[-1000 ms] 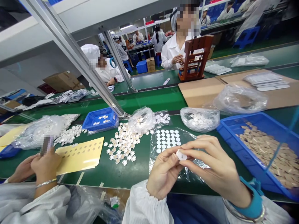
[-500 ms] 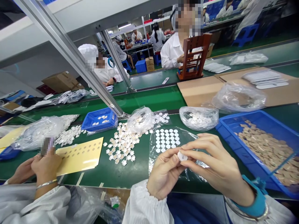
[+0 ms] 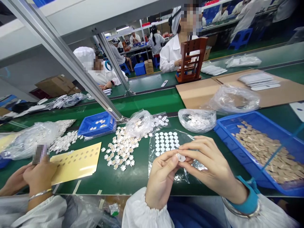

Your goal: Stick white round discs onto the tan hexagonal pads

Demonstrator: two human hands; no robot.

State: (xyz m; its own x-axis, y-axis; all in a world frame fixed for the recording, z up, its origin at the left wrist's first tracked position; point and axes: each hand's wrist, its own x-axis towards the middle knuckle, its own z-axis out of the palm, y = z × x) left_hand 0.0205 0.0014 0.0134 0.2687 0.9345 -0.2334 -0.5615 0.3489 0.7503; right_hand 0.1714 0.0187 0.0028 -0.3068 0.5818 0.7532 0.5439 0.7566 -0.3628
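A small round white piece (image 3: pixel 180 157) is pinched between the fingertips of my left hand (image 3: pixel 161 175) and my right hand (image 3: pixel 211 164). Both hands are above a clear plastic sheet (image 3: pixel 152 164), on which white discs (image 3: pixel 167 141) lie in rows. Left of the sheet, a loose pile of white-rimmed pieces (image 3: pixel 121 147) spreads over the green table (image 3: pixel 90 186). At the right stands a blue tray (image 3: pixel 219 125) holding many tan pieces (image 3: pixel 268 148).
A co-worker's hands (image 3: pixel 39 174) are beside a yellow sheet (image 3: pixel 78 163) at the left. Behind the pile are a small blue tray (image 3: pixel 82 128), a metal post (image 3: pixel 95 91) and plastic bags (image 3: pixel 197 122). A brown wooden frame (image 3: pixel 193 60) stands across the table.
The view has shifted, so most things appear slightly further left. The white piece looks tilted differently between my fingertips, and both hands still hold it.
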